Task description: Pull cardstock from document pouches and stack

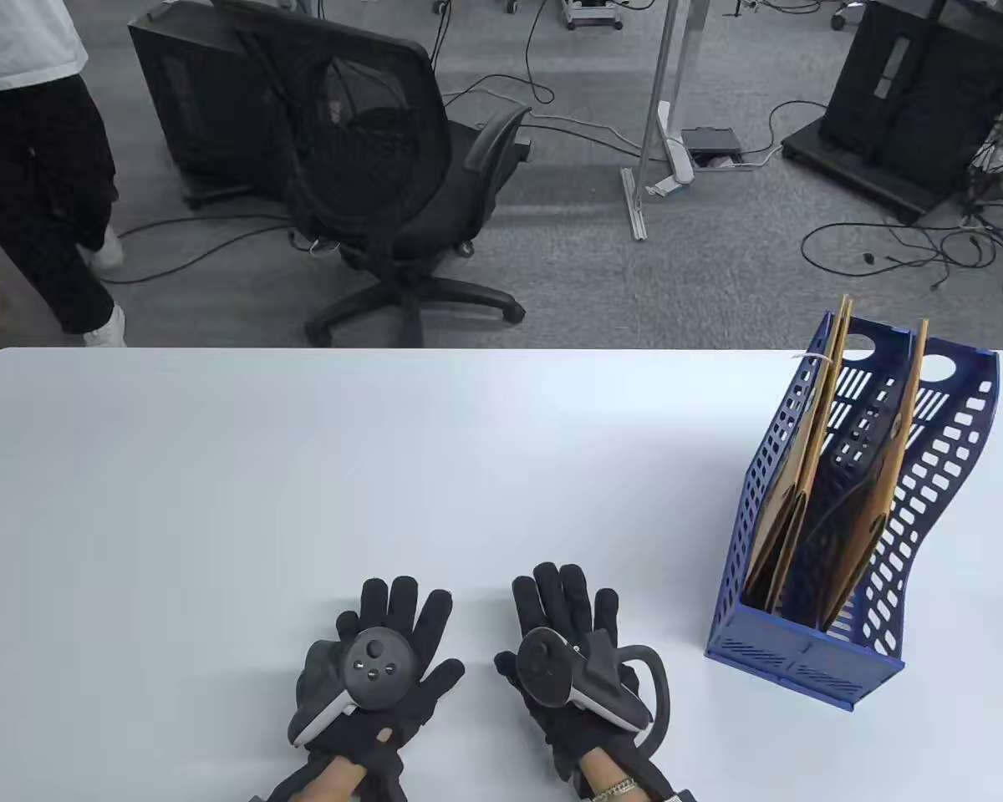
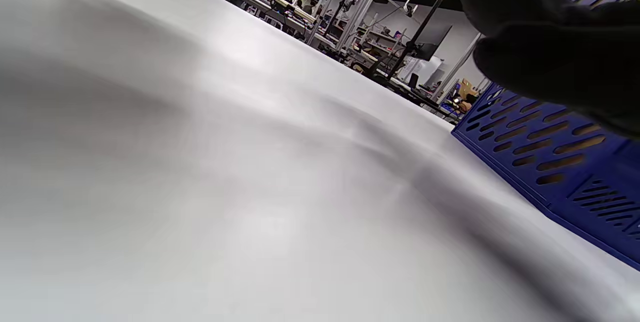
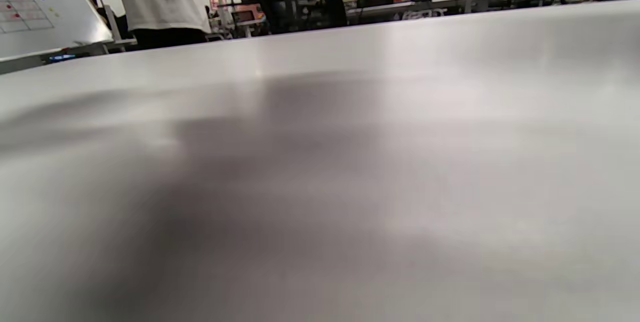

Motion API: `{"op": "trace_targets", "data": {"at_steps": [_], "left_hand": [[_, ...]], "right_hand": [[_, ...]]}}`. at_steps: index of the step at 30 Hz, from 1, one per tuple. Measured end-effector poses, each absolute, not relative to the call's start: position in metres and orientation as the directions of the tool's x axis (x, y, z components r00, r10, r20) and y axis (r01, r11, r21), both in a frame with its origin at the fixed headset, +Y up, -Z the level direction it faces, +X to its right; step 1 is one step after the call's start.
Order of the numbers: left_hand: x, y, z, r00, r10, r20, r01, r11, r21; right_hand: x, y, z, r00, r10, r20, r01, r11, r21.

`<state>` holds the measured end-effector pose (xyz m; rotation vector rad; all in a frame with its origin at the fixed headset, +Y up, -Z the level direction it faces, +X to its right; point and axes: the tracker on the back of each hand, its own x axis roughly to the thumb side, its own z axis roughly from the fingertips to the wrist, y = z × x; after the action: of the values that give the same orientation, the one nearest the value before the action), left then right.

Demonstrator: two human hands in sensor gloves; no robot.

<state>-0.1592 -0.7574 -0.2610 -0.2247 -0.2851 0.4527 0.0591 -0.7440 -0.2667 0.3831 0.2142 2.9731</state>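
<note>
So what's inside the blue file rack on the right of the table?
The blue file rack holds two brown document pouches standing on edge, one in the left slot and one in the right. Whatever cardstock they contain is hidden inside the pouches.

- I see a grey carpeted floor (image 1: 602,276) beyond the white smooth-topped table (image 1: 384,468), with loose black cables (image 1: 961,251) trailing across it.
- Black mesh-backed swivel office chair (image 1: 393,184) stands just past the table's far edge.
- Black boxy cabinet (image 1: 188,92) behind the chair; another on a black base (image 1: 919,92) far right.
- Grey metal stand leg (image 1: 656,125) between them.
</note>
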Motion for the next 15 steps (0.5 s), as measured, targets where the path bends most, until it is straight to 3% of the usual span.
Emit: {"op": "trace_targets", "data": {"at_steps": [6, 9, 15], "left_hand": [[-0.159, -0.754, -0.259, 0.858, 0.455, 0.240, -0.394, 0.881, -0.262], [-0.159, -0.755, -0.259, 0.846, 0.478, 0.237, -0.414, 0.868, -0.274], [-0.162, -0.753, -0.259, 0.850, 0.473, 0.234, -0.414, 0.873, -0.259]], "right_hand": [[0.062, -0.741, -0.266, -0.954, 0.188, 0.234, -0.157, -0.977, 0.145], [0.066, -0.729, -0.264, -0.949, 0.202, 0.243, -0.189, -0.979, 0.077], [0.094, -0.657, -0.248, -0.932, 0.253, 0.261, -0.319, -0.913, -0.255]]}}
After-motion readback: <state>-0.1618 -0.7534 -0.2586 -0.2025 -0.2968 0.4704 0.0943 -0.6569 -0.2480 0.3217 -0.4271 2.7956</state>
